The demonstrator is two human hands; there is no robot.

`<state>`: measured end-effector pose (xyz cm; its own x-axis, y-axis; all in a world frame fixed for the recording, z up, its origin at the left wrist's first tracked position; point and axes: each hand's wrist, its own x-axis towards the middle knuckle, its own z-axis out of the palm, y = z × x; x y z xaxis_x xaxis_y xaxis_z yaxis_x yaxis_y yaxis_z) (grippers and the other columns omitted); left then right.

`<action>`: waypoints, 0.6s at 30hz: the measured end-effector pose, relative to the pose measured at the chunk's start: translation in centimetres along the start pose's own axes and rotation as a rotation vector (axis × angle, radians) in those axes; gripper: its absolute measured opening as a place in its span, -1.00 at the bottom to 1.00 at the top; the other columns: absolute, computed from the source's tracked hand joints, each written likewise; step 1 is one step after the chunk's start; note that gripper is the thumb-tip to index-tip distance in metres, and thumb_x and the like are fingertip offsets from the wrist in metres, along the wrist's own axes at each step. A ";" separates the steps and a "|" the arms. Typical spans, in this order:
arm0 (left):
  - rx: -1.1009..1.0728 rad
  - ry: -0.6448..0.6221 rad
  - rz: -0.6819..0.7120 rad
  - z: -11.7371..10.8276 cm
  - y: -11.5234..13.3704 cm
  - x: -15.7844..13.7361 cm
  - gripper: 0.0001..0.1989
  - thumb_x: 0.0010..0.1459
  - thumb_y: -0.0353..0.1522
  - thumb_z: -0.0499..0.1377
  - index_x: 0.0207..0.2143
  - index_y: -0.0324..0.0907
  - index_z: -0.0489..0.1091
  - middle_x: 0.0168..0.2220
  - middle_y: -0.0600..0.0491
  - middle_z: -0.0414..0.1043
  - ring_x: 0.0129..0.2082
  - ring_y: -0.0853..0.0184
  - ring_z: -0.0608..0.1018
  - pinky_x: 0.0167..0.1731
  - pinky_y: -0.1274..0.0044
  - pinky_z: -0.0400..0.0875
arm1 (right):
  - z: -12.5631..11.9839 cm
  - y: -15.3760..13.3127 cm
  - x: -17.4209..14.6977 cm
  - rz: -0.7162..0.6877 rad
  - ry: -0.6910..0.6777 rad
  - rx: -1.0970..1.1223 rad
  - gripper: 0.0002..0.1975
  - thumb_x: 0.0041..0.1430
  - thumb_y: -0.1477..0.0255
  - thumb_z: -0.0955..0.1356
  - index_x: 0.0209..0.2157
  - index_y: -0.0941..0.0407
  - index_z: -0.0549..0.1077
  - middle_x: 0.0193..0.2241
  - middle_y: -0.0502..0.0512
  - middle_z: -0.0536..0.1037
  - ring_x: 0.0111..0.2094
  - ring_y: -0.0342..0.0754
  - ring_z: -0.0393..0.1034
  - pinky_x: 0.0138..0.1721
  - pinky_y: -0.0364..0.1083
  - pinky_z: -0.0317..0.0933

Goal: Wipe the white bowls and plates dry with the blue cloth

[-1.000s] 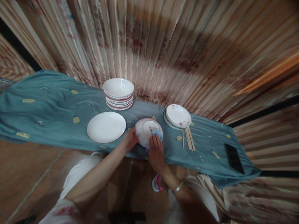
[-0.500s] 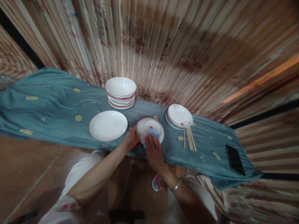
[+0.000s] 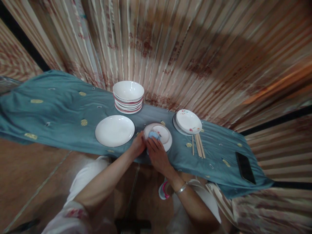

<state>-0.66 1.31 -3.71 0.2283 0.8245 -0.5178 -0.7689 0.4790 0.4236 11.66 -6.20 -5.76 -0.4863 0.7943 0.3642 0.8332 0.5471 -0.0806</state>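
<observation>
A white dish with a raised ring and a small coloured mark rests near the table's front edge, apparently bottom up. My left hand is closed around its left rim. Under the fingers of my right hand a light blue cloth presses against the dish's surface, left of the ring's middle. Just left of my left hand lies a white oval plate. The fingertips of both hands are partly hidden.
A stack of white bowls and plates with red bands stands at the back. To the right are stacked flower-patterned dishes, several wooden chopsticks and a black phone. A teal patterned cloth covers the table, with a pleated curtain behind.
My right hand has slid the blue cloth leftward across the dish, from the ring's middle toward its left side. My left hand stays on the rim. The view has shifted slightly.
</observation>
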 end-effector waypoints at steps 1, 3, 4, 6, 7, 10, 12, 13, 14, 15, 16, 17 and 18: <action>0.014 0.010 0.003 0.0 0.0 -0.1 -0.79 0.30 -0.42 0.03 -0.28 -0.22 0.46 -0.33 -0.07 0.59 -0.11 0.24 0.60 0.00 0.42 0.47 | 0.1 0.1 0.2 -0.008 -0.001 0.002 -0.44 0.30 0.60 0.17 0.33 0.24 0.18 0.27 0.27 0.32 0.37 0.07 -0.03 0.34 0.16 -0.01; 0.045 0.037 0.017 0.1 0.0 -0.1 -0.74 0.32 -0.41 0.02 -0.39 -0.20 0.44 -0.43 -0.02 0.56 -0.16 0.25 0.61 -0.04 0.46 0.48 | 0.1 0.3 0.6 -0.020 -0.008 0.006 -0.43 0.29 0.61 0.16 0.33 0.23 0.18 0.27 0.26 0.32 0.37 0.06 -0.01 0.33 0.15 0.01; 0.049 0.049 0.026 0.1 0.0 -0.1 -0.72 0.33 -0.40 0.01 -0.42 -0.19 0.43 -0.47 0.00 0.54 -0.19 0.26 0.61 -0.06 0.48 0.48 | 0.1 0.3 0.8 -0.025 -0.012 0.006 -0.43 0.29 0.61 0.16 0.33 0.23 0.18 0.27 0.26 0.32 0.36 0.06 0.00 0.33 0.15 0.02; 0.042 0.073 0.035 0.1 0.0 0.0 -0.68 0.34 -0.40 0.00 -0.47 -0.19 0.41 -0.53 0.03 0.50 -0.24 0.29 0.60 -0.09 0.52 0.47 | 0.1 0.4 1.4 -0.034 -0.021 0.004 -0.45 0.30 0.60 0.16 0.31 0.25 0.21 0.27 0.26 0.33 0.35 0.06 0.02 0.32 0.14 0.04; 0.038 0.086 0.041 0.0 -0.1 0.1 -0.67 0.34 -0.41 0.00 -0.48 -0.18 0.40 -0.56 0.05 0.47 -0.27 0.31 0.60 -0.11 0.54 0.47 | 0.1 0.4 1.7 -0.040 -0.026 0.003 -0.46 0.30 0.59 0.16 0.30 0.25 0.23 0.26 0.27 0.34 0.34 0.06 0.04 0.32 0.13 0.05; 0.021 0.121 0.056 0.0 -0.2 0.4 -0.67 0.34 -0.42 0.02 -0.52 -0.18 0.36 -0.61 0.12 0.40 -0.36 0.38 0.57 -0.19 0.59 0.44 | 0.0 0.4 2.7 -0.055 -0.046 0.009 -0.50 0.30 0.58 0.18 0.25 0.26 0.30 0.22 0.28 0.39 0.32 0.07 0.09 0.30 0.13 0.08; 0.004 0.149 0.054 0.0 -0.2 0.4 -0.66 0.34 -0.42 0.03 -0.54 -0.18 0.35 -0.62 0.13 0.38 -0.40 0.41 0.54 -0.25 0.62 0.43 | 0.0 0.4 3.4 -0.061 -0.061 0.018 -0.53 0.30 0.57 0.19 0.21 0.23 0.35 0.18 0.28 0.43 0.29 0.07 0.15 0.29 0.14 0.09; -0.003 0.158 0.046 0.1 -0.2 0.3 -0.66 0.33 -0.42 0.04 -0.54 -0.18 0.35 -0.62 0.14 0.38 -0.42 0.42 0.54 -0.27 0.63 0.42 | -0.1 0.5 3.8 -0.063 -0.064 0.024 -0.55 0.30 0.57 0.19 0.19 0.22 0.38 0.16 0.27 0.44 0.27 0.07 0.17 0.29 0.14 0.09; -0.008 0.164 0.037 0.1 -0.1 0.3 -0.67 0.33 -0.43 0.05 -0.54 -0.18 0.36 -0.62 0.14 0.38 -0.44 0.43 0.53 -0.29 0.64 0.42 | -0.1 0.5 4.1 -0.064 -0.063 0.030 -0.56 0.30 0.58 0.19 0.16 0.22 0.41 0.15 0.27 0.46 0.26 0.07 0.19 0.29 0.14 0.09; -0.011 0.166 0.028 0.2 -0.1 0.2 -0.69 0.32 -0.43 0.06 -0.53 -0.19 0.37 -0.62 0.14 0.38 -0.46 0.43 0.53 -0.32 0.64 0.42 | -0.1 0.5 4.5 -0.064 -0.060 0.036 -0.58 0.29 0.58 0.20 0.13 0.22 0.43 0.13 0.27 0.47 0.24 0.07 0.21 0.29 0.13 0.09; -0.013 0.162 0.019 0.2 0.0 0.2 -0.70 0.30 -0.43 0.07 -0.52 -0.20 0.38 -0.61 0.14 0.39 -0.48 0.44 0.52 -0.34 0.65 0.43 | 0.0 0.6 4.8 -0.063 -0.055 0.041 -0.60 0.29 0.58 0.20 0.10 0.23 0.44 0.11 0.28 0.48 0.23 0.06 0.22 0.29 0.13 0.10; -0.017 0.155 0.013 0.3 0.0 0.2 -0.73 0.29 -0.44 0.09 -0.51 -0.20 0.38 -0.61 0.14 0.39 -0.50 0.45 0.51 -0.36 0.65 0.43 | 0.0 0.6 5.0 -0.060 -0.049 0.045 -0.61 0.29 0.58 0.20 0.08 0.24 0.45 0.10 0.28 0.49 0.22 0.06 0.22 0.29 0.12 0.10; -0.024 0.148 0.012 0.3 0.1 0.2 -0.75 0.27 -0.44 0.11 -0.50 -0.20 0.39 -0.61 0.14 0.40 -0.52 0.46 0.51 -0.38 0.66 0.43 | 0.1 0.6 5.3 -0.056 -0.044 0.047 -0.63 0.29 0.59 0.20 0.06 0.25 0.46 0.08 0.29 0.49 0.21 0.05 0.23 0.29 0.12 0.10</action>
<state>-0.51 1.60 -3.57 0.1299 0.7754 -0.6180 -0.7856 0.4608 0.4130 9.59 -1.65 -3.95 -0.5437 0.7723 0.3287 0.7915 0.6020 -0.1053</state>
